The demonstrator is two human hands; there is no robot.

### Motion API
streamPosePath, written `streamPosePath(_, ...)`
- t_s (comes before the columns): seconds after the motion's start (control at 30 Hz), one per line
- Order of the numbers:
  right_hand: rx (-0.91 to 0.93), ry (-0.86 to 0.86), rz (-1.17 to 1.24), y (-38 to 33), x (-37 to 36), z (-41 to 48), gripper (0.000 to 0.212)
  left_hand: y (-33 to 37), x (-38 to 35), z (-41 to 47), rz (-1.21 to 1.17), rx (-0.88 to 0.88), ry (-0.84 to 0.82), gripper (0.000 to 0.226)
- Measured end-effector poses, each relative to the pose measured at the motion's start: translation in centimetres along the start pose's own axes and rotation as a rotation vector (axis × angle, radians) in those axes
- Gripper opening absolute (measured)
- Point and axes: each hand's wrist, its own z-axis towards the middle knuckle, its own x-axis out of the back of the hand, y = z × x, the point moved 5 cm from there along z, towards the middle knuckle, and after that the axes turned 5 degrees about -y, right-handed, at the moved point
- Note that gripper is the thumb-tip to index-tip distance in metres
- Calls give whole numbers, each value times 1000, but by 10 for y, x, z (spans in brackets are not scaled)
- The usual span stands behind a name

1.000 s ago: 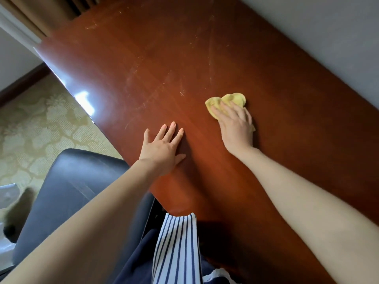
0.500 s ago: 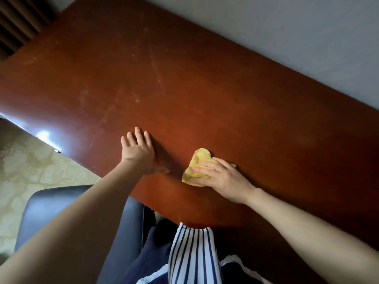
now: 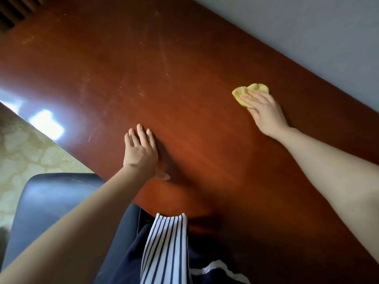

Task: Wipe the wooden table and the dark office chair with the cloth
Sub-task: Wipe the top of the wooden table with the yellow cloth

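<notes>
The reddish-brown wooden table [image 3: 184, 83] fills most of the view, with faint scratches and streaks on its top. A small yellow cloth [image 3: 244, 93] lies on it toward the far right, close to the wall. My right hand [image 3: 264, 113] presses flat on the cloth with straight fingers, covering its near part. My left hand [image 3: 140, 152] rests palm down on the table near the front edge, fingers straight. The dark office chair [image 3: 53, 199] stands at the lower left, partly hidden by my left arm.
A grey wall [image 3: 307, 23] runs along the table's far side. Patterned beige carpet [image 3: 22, 152] lies left of the table. Bright window glare sits on the table's left edge [image 3: 47, 124]. My striped and navy clothing [image 3: 166, 251] touches the table's front.
My right hand has slid the cloth from beside my left hand out to the far right near the wall. My left hand has stayed flat in place.
</notes>
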Motion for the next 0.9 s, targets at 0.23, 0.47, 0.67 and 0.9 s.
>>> streamPosePath(0.23, -432, 40, 38, -19, -2, 89, 47, -5, -8, 4, -45, -19, 39, 140)
streamPosePath(0.47, -255, 96, -15, -93, -34, 73, 49, -6, -13, 6, -79, -4, 37, 143)
streamPosePath(0.67, -56, 58, -69, -135, -63, 19, 49, -5, -11, 8, -43, 49, -4, 145)
streamPosePath(0.9, 116, 18, -71, -158, -79, -48, 48, -8, -13, 1, -39, 75, 6, 141)
